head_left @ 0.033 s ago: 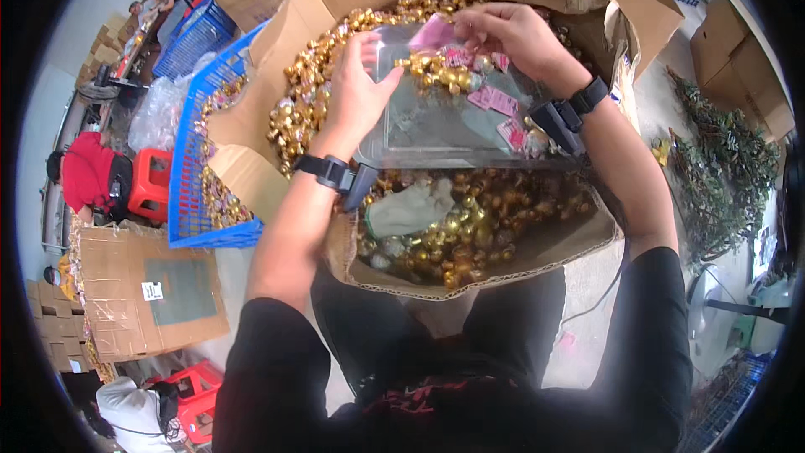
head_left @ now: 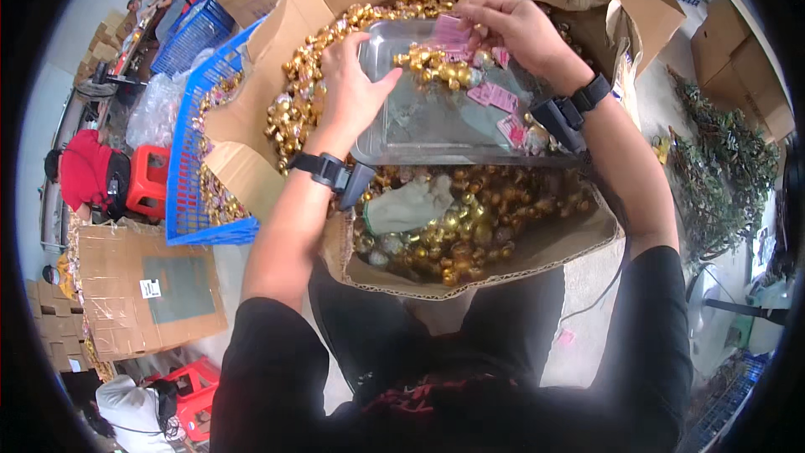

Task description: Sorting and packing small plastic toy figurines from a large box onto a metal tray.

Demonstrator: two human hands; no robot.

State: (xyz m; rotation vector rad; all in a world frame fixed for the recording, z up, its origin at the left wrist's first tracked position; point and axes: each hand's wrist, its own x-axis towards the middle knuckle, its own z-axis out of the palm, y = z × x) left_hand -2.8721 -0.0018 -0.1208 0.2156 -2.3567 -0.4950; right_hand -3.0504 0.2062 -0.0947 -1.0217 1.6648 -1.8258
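A clear plastic tray (head_left: 419, 151) rests across the open cardboard box full of shiny gold balls (head_left: 289, 113). My left hand (head_left: 356, 84) is at the tray's left side, thumb and fingers apart with nothing between them. Over the tray's far side, my right hand (head_left: 516, 33) pinches a pink card (head_left: 451, 31). Below it in the tray lie a cluster of small gold balls (head_left: 449, 71) and several loose pink cards (head_left: 493, 96). More balls and a pink tag sit near my right wrist. Both wrists wear black straps with small devices.
A whitish cloth (head_left: 411, 208) lies on the balls in the box's near part. To the left stand a blue plastic basket (head_left: 180, 172), a red stool (head_left: 149, 180) and a large carton (head_left: 126, 285). Green artificial branches (head_left: 725, 159) lie at right. Other people work at far left.
My left hand has shifted slightly left, its fingers now at the tray's rim. The pink card in my right hand has turned and moved slightly right.
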